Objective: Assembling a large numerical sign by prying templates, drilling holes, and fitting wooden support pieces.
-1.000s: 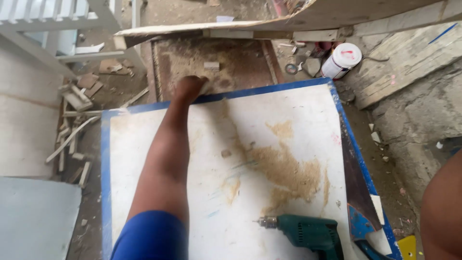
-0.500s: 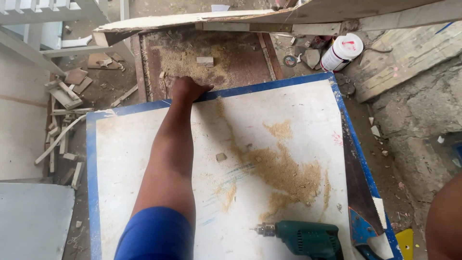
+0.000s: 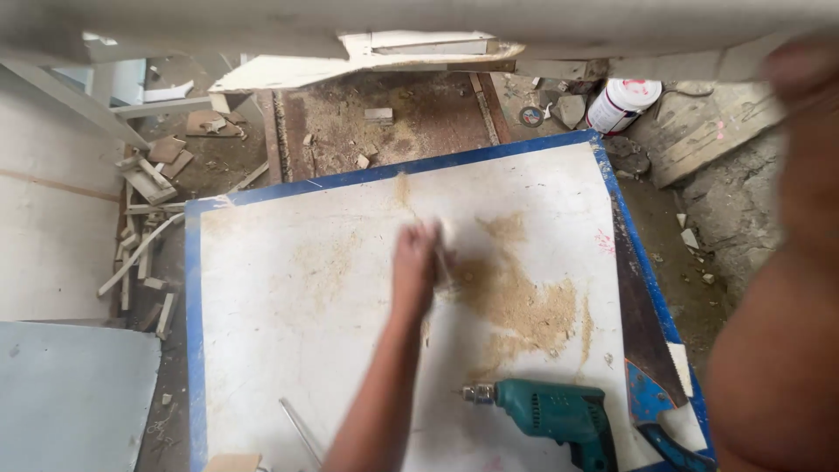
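My left hand [image 3: 416, 262] lies on the middle of a white board with a blue edge [image 3: 288, 350]. It is blurred by motion, with its fingers stretched out beside a patch of sawdust [image 3: 520, 306]. Nothing shows in it. My right arm fills the right edge, and my right hand [image 3: 800, 68] is a blur raised at the top right, under a pale plank [image 3: 419, 17]. Its grip cannot be made out. A teal electric drill [image 3: 552, 414] lies on the board near me.
A hand saw with a blue handle [image 3: 648, 345] lies along the board's right edge. A white container with a red label [image 3: 620, 103] stands beyond the far corner. Wood scraps [image 3: 144, 227] litter the dirty floor at left. A grey sheet [image 3: 70, 393] lies at bottom left.
My left hand has pulled back from the board's far edge to its middle. My right arm has risen along the right side. The view has tilted, showing a plank overhead.
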